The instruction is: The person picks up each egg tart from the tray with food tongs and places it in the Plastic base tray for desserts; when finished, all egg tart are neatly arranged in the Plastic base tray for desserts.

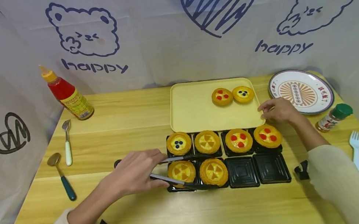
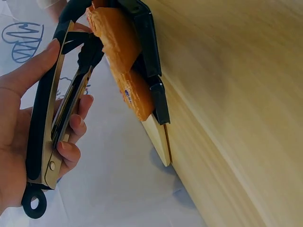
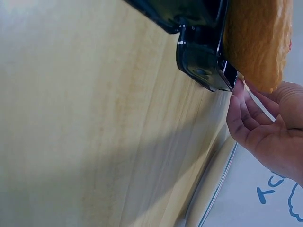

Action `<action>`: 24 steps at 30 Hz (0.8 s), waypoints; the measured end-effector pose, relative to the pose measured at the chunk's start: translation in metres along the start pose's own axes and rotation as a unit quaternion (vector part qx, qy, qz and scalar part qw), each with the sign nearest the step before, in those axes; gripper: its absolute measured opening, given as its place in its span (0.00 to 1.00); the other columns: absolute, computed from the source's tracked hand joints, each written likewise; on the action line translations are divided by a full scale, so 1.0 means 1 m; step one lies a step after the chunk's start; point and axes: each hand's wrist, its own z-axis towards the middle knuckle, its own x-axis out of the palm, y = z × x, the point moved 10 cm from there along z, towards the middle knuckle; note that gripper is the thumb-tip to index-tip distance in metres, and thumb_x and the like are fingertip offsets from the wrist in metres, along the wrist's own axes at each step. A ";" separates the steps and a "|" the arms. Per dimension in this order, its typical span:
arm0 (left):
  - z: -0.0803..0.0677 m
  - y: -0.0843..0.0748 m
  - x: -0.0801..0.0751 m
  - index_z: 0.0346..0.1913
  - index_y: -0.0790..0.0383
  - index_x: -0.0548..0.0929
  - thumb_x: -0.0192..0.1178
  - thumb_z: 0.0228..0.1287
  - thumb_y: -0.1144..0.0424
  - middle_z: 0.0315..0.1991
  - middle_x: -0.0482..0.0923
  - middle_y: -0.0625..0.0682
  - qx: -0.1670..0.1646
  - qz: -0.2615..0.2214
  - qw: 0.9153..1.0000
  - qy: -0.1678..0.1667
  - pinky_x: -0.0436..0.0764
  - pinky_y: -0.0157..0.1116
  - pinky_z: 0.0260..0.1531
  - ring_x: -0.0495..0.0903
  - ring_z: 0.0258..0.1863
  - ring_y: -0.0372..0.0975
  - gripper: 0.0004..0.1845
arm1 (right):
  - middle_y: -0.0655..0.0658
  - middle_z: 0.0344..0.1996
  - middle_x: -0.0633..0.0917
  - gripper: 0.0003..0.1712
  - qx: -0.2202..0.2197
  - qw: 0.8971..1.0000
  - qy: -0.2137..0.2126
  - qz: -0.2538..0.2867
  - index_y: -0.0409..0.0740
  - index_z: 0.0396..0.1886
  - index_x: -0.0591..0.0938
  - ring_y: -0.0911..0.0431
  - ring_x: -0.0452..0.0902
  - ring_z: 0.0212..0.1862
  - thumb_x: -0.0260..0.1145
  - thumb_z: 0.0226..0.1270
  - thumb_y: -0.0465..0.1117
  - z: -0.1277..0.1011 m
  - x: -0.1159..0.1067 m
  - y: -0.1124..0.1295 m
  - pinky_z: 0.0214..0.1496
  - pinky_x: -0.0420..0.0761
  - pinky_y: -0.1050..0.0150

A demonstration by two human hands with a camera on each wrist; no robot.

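Note:
My left hand (image 1: 136, 172) grips a pair of black and metal tongs (image 2: 42, 109), thumb on one arm and fingers around the other. The spread tongs reach over two triangle-topped egg tarts (image 1: 213, 172) in the front row of black plastic containers (image 1: 242, 171). Behind them is a row holding a blue-dotted tart (image 1: 179, 143), another triangle-topped one and two red-dotted tarts (image 1: 267, 136). My right hand (image 1: 280, 110) pinches the right edge of the pale yellow tray (image 1: 192, 107), near its front corner. On that tray lie a red-dotted tart (image 1: 222, 96) and a blue-dotted tart (image 1: 243, 94).
At right are a patterned plate (image 1: 300, 92), a green-capped shaker (image 1: 333, 117) and a white fork (image 1: 356, 149). A red sauce bottle (image 1: 70, 95) stands back left, with a white-handled fork (image 1: 67, 143) and a spoon (image 1: 62, 177) before it. White cloth (image 1: 150, 34) hangs behind the table.

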 end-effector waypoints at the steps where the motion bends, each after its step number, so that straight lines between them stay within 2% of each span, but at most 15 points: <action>1: 0.000 0.000 0.001 0.54 0.64 0.80 0.68 0.49 0.41 0.46 0.82 0.53 -0.001 0.001 1.000 0.003 0.81 0.35 0.31 0.83 0.33 0.40 0.35 | 0.34 0.35 0.82 0.19 0.001 1.000 0.001 0.000 0.31 0.46 0.81 0.58 0.70 0.28 0.67 0.58 0.38 0.000 -0.001 0.000 0.27 0.69 0.67; 5: 0.000 0.001 0.003 0.55 0.65 0.79 0.68 0.49 0.41 0.47 0.82 0.54 -0.006 -0.004 1.000 0.010 0.82 0.36 0.32 0.83 0.34 0.41 0.36 | 0.34 0.35 0.82 0.19 -0.003 1.000 0.000 -0.001 0.30 0.46 0.81 0.58 0.70 0.28 0.68 0.58 0.38 0.001 -0.003 0.003 0.27 0.69 0.67; 10: -0.001 0.003 -0.002 0.56 0.64 0.78 0.69 0.48 0.40 0.48 0.81 0.53 -0.011 -0.027 0.999 0.014 0.82 0.38 0.34 0.82 0.36 0.40 0.38 | 0.34 0.36 0.82 0.19 -0.002 1.000 0.000 -0.006 0.31 0.46 0.81 0.58 0.70 0.28 0.68 0.59 0.39 0.000 -0.005 0.004 0.27 0.69 0.67; 15: 0.002 0.008 -0.012 0.57 0.63 0.78 0.71 0.46 0.41 0.49 0.80 0.53 -0.013 -0.055 0.998 -0.004 0.80 0.36 0.32 0.81 0.34 0.39 0.39 | 0.35 0.36 0.82 0.19 0.000 1.000 -0.002 -0.008 0.31 0.47 0.81 0.57 0.70 0.29 0.67 0.59 0.39 0.000 -0.006 0.003 0.28 0.69 0.67; 19: 0.014 0.021 -0.021 0.58 0.64 0.77 0.71 0.45 0.41 0.49 0.80 0.54 -0.024 -0.079 0.996 -0.032 0.80 0.38 0.34 0.80 0.37 0.40 0.40 | 0.36 0.35 0.82 0.18 0.001 1.000 -0.002 -0.008 0.32 0.47 0.81 0.57 0.70 0.29 0.67 0.59 0.39 0.000 -0.003 0.000 0.28 0.69 0.67; 20: 0.018 0.026 -0.022 0.58 0.64 0.76 0.71 0.45 0.41 0.50 0.80 0.55 -0.028 -0.086 0.995 -0.038 0.80 0.40 0.38 0.81 0.40 0.42 0.41 | 0.36 0.35 0.82 0.18 0.001 1.000 -0.001 -0.007 0.32 0.47 0.81 0.57 0.70 0.30 0.67 0.59 0.39 0.000 -0.001 0.000 0.28 0.69 0.67; 24: 0.043 0.048 -0.024 0.60 0.66 0.75 0.71 0.46 0.41 0.50 0.80 0.57 -0.056 -0.109 0.991 -0.054 0.79 0.46 0.46 0.80 0.45 0.46 0.42 | 0.36 0.34 0.82 0.19 0.006 1.000 -0.004 -0.006 0.32 0.46 0.82 0.57 0.70 0.29 0.68 0.58 0.39 -0.001 -0.001 -0.002 0.28 0.69 0.67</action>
